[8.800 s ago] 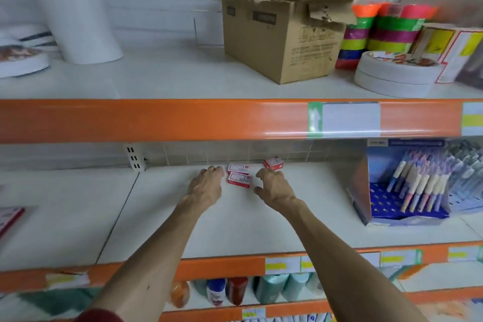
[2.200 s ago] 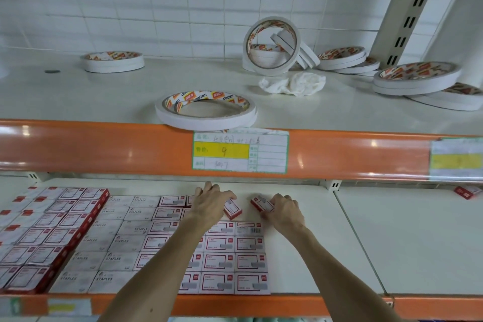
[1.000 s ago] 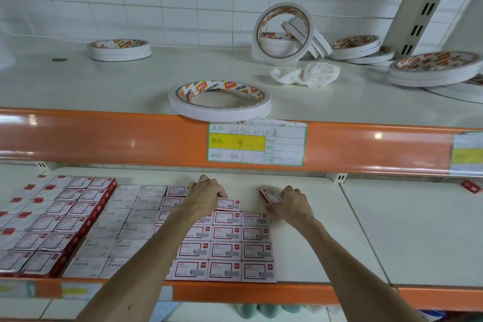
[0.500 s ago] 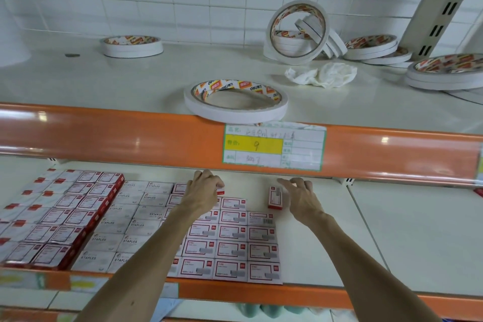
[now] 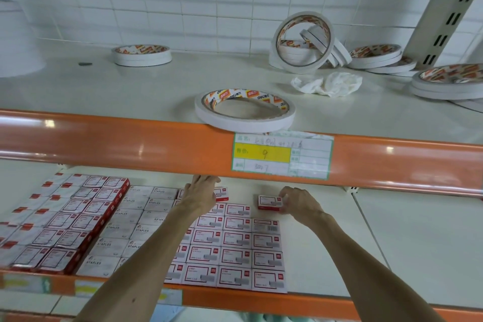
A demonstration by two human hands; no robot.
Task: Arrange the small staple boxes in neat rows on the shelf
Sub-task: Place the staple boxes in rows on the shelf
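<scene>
Small red-and-white staple boxes (image 5: pixel 236 253) lie in flat rows on the lower white shelf (image 5: pixel 418 238). My right hand (image 5: pixel 300 202) pinches one loose staple box (image 5: pixel 269 202) at the back of the rightmost column, just behind the row's last box. My left hand (image 5: pixel 202 195) reaches to the back of the rows, fingers curled over another small box (image 5: pixel 221 194) that it partly hides. Its fingertips are tucked under the orange rail of the upper shelf.
Bigger red packs (image 5: pixel 65 222) and white STAPLES boxes (image 5: pixel 136 219) fill the shelf's left. The orange shelf rail (image 5: pixel 130 144) with a price label (image 5: pixel 282 155) overhangs the hands. Tape rolls (image 5: pixel 244 110) and a crumpled cloth (image 5: pixel 329 83) lie on the upper shelf.
My right hand took the loose box, which stood on end half a second ago, and turned it flat behind the right column. The left hand stayed at the back of the rows.
</scene>
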